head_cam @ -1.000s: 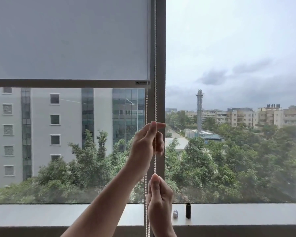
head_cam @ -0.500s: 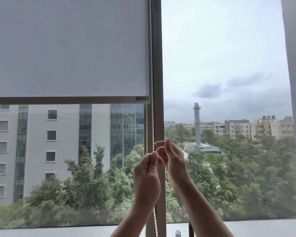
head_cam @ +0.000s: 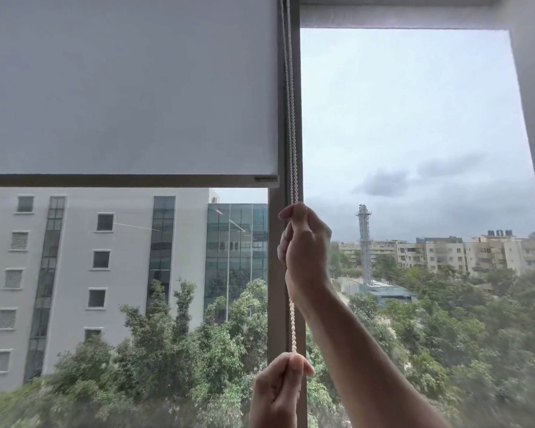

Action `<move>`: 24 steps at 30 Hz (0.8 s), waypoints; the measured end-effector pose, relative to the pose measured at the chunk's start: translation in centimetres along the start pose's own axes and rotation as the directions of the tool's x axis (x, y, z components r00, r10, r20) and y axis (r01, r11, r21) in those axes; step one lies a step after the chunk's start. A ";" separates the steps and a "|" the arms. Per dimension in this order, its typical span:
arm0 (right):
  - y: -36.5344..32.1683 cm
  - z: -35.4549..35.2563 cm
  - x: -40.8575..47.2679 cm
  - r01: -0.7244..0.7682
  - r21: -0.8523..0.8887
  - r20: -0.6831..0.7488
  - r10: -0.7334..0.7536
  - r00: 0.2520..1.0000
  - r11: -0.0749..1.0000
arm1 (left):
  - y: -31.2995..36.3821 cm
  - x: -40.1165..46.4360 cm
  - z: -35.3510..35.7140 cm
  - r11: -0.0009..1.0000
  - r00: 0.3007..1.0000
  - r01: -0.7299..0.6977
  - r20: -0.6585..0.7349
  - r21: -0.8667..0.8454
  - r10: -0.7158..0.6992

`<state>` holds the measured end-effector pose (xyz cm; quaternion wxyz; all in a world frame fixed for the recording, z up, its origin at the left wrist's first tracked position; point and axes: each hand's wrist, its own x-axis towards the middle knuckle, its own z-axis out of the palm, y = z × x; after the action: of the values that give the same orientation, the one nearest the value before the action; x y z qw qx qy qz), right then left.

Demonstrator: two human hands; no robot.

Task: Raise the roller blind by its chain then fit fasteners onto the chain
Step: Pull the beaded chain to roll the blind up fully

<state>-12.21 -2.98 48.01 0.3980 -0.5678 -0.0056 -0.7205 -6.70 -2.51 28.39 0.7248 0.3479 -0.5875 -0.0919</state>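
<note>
I saw the roller blind (head_cam: 127, 88) covering the upper part of the left pane, filling the view from nine o'clock round to twelve, with its dark bottom bar (head_cam: 127, 180) level a little above the middle of the picture. Below the bar the glass showed a pale building and treetops.

The bead chain (head_cam: 292, 118) hung as two strands close together in front of the window mullion (head_cam: 274, 273), just past the blind's right edge, running down from twelve o'clock toward six.

My right hand (head_cam: 306, 254) sat near the centre, slightly toward three o'clock, back of the hand toward me. Its fingers (head_cam: 286, 213) were curled closed round the chain, which entered the fist at the top just under the bar's level and came out below the heel of the palm. The forearm ran off toward five o'clock.

My left hand (head_cam: 275, 393) was at six o'clock, low against the mullion and cut off by the bottom edge. Its fingers were pinched closed on the chain, thumb and fingertips meeting at the top of the fist. Between the two hands one strand of chain ran straight and looked taut. I could not tell whether the second strand passed through the right fist or behind it.
</note>
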 end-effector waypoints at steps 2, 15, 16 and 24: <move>0.2 -0.4 -1.0 0.077 -0.080 -0.003 -0.078 0.997 0.994 | 0.0 0.5 -0.7 0.998 0.995 0.027 0.100 0.049 -0.031; 2.4 -3.6 -7.8 0.043 -0.105 -0.014 -0.045 0.999 0.993 | 12.1 12.6 -2.2 0.944 0.990 -0.036 -0.115 0.329 0.078; 2.5 -3.5 -7.9 0.051 -0.114 -0.013 -0.053 0.999 0.992 | 13.4 13.4 -1.9 0.966 0.995 -0.017 -0.088 0.259 0.042; 3.2 -2.3 -8.0 0.065 -0.147 0.045 -0.059 0.997 0.987 | 19.9 16.7 3.3 0.973 0.987 0.119 -0.083 -0.196 -0.138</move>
<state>-11.94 -1.67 39.26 0.3321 -0.6098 0.0225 -0.7193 -10.31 1.90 53.99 0.7747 0.3184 -0.5166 -0.1776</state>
